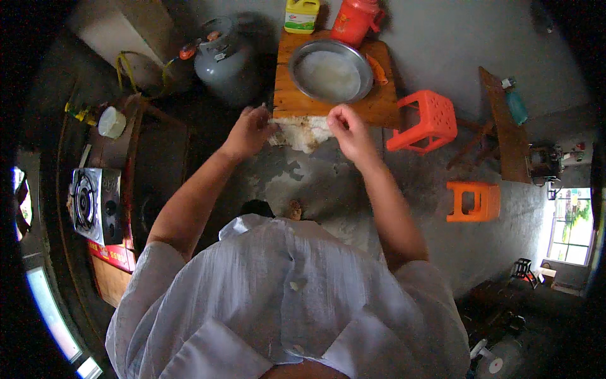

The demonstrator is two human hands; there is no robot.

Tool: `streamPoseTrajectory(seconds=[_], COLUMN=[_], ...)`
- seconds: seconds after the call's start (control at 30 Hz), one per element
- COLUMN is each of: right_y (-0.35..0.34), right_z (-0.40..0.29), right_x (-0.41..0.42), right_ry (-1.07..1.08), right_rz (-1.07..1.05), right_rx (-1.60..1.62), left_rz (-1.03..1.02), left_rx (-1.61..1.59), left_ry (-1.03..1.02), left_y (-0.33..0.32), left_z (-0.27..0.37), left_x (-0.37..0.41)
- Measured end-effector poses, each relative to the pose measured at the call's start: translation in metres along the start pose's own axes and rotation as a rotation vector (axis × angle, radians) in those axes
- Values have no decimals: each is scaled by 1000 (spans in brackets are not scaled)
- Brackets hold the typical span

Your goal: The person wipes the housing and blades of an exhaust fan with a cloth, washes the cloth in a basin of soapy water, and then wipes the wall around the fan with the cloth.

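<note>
A white cloth with brown stains [303, 132] is stretched between my two hands, just in front of the near edge of a wooden table [293, 108]. My left hand [251, 130], somewhat blurred, grips the cloth's left end. At its other end, my right hand [349, 132] pinches it between thumb and curled fingers. Beyond the cloth, a wide metal basin [292, 71] rests on the tabletop with cloudy, whitish liquid [334, 76] inside. An orange piece of material [377, 70] lies against the basin's right side.
Behind the basin stand a red thermos-like jug [352, 23] and a yellow jug [302, 18]. A gas cylinder [220, 66] is left of the table. Plastic stools, one red [428, 118] and one orange [473, 201], stand right. A gas stove [97, 206] and white tub [112, 122] are far left.
</note>
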State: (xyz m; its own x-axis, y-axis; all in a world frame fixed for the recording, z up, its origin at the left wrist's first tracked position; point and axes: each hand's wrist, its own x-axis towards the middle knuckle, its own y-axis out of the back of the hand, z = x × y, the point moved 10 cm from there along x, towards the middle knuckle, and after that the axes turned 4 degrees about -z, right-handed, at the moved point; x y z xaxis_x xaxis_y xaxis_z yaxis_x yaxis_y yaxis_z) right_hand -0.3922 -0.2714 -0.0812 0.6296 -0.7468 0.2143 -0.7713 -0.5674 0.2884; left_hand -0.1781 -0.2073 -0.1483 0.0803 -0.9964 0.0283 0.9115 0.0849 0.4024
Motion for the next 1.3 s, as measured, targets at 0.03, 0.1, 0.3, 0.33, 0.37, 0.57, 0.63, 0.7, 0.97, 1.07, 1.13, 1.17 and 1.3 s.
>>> streamPoseTrajectory(seconds=[0.03, 0.1, 0.3, 0.33, 0.37, 0.57, 0.63, 0.7, 0.97, 1.07, 1.13, 1.17, 1.3], right_y=[20, 52, 118, 128, 136, 170, 185, 199, 163, 123, 112, 108, 102], right_z=[10, 20, 89, 98, 116, 240, 273, 312, 440, 451, 466, 476, 487], right_x=[21, 61, 154, 168, 180, 219, 231, 225, 228, 224, 226, 221, 242], right_ry=[-17, -14, -77, -134, -143, -338, -224, -202, -612, -493, -478, -553, -581], right_rz=[14, -1, 70, 91, 101, 129, 222, 226, -271, -379, -392, -404, -400], right_rx=[-46, -96, -306, -320, -366, -514, -672, -779, -791, -862, -793, -681, -410], left_rz=[29, 117, -142, -142, -119, 29, 87, 27, -354, -321, -398, -395, -353], left_rx=[233, 194, -196, -252, -233, 37, 305, 903, 881, 691, 790, 846, 507], left_ry=[-86, -174, 104, 154, 132, 25, -62, -128, 497, 622, 661, 645, 706], left_y=[0, 4, -16, -21, -25, -53, -66, -87, -171, -200, -221, -236, -244], left_z=[14, 34, -3, -26, -40, -99, -146, -157, -218, -219, -243, -283, -315], left_x=[24, 65, 186, 213, 234, 320, 341, 348, 352, 364, 368, 355, 344])
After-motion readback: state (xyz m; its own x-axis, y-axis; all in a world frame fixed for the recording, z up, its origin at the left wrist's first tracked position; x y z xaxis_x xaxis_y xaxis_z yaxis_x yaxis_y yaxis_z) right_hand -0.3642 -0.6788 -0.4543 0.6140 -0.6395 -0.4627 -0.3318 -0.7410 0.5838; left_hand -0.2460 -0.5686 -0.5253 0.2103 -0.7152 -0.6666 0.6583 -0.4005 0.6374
